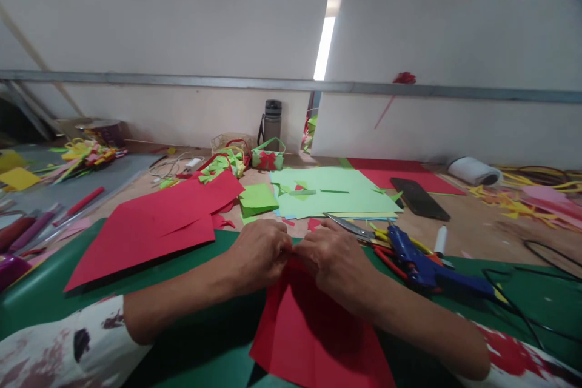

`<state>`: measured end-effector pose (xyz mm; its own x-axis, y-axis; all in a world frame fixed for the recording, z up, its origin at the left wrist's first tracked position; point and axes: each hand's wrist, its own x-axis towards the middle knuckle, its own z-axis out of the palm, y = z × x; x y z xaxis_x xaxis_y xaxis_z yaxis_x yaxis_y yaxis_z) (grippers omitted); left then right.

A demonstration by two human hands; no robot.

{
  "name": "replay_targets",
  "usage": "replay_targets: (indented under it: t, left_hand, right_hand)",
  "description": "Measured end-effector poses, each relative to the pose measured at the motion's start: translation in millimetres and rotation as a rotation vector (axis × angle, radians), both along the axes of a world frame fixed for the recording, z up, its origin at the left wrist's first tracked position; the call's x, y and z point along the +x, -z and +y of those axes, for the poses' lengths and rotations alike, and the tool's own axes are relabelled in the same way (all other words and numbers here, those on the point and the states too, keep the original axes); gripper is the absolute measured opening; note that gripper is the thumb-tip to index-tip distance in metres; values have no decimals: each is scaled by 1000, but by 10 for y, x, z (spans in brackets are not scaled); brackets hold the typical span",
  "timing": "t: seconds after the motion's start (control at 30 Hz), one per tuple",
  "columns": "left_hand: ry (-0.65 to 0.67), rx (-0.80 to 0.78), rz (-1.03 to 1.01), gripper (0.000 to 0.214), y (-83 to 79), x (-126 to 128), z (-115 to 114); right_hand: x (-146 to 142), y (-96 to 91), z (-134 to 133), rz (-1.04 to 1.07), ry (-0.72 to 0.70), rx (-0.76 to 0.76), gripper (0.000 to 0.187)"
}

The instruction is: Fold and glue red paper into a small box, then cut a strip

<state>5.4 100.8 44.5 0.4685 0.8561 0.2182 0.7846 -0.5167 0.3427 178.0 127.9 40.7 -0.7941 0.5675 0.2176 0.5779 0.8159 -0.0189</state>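
Observation:
A red paper sheet (313, 333) lies on a dark green mat (191, 267) right in front of me. My left hand (259, 251) and my right hand (334, 257) meet at the sheet's far edge, fingers curled and pinching the red paper there. The fingertips press together at the middle of that edge. Scissors (350, 227) lie just beyond my right hand, touching nothing I hold.
A larger stack of red sheets (154, 221) lies to the left. Light green paper (327, 194) and a folded green square (257, 199) sit behind. A blue glue gun (422, 264) with its black cord, a black phone (419, 199), a small green paper basket (268, 157), a grey bottle (273, 121) and paper scraps surround.

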Motion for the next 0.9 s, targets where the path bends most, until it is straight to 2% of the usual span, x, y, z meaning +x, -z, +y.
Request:
replay_targets:
  t: [0.2, 0.5, 0.9]
  left_hand:
    - [14, 4, 45, 17, -6, -6, 8]
    - [-33, -3, 109, 15, -15, -14, 22]
    - [2, 8, 54, 22, -26, 1, 7]
  right_hand:
    - [21, 15, 27, 38, -4, 37, 24]
    - [56, 30, 68, 67, -26, 68, 25]
    - [11, 33, 31, 62, -51, 84, 20]
